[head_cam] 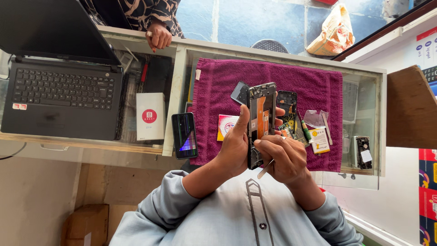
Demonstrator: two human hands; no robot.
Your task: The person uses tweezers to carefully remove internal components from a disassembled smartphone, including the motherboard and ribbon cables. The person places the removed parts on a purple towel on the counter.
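At the frame's centre, above the purple towel [318, 86], the left hand [234, 146] is clamping its fingers along the edges of an opened smartphone [260, 120], light, stiff, probably fragile inside, while the right hand [284, 157] is pinching metal tweezers [265, 169].

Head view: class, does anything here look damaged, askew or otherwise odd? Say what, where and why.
The phone lying on the glass counter, just left of the purple towel, looks damaged: its screen shows coloured vertical lines and a bright blotch. The opened phone held in the left hand and right hand has its back off, insides exposed.
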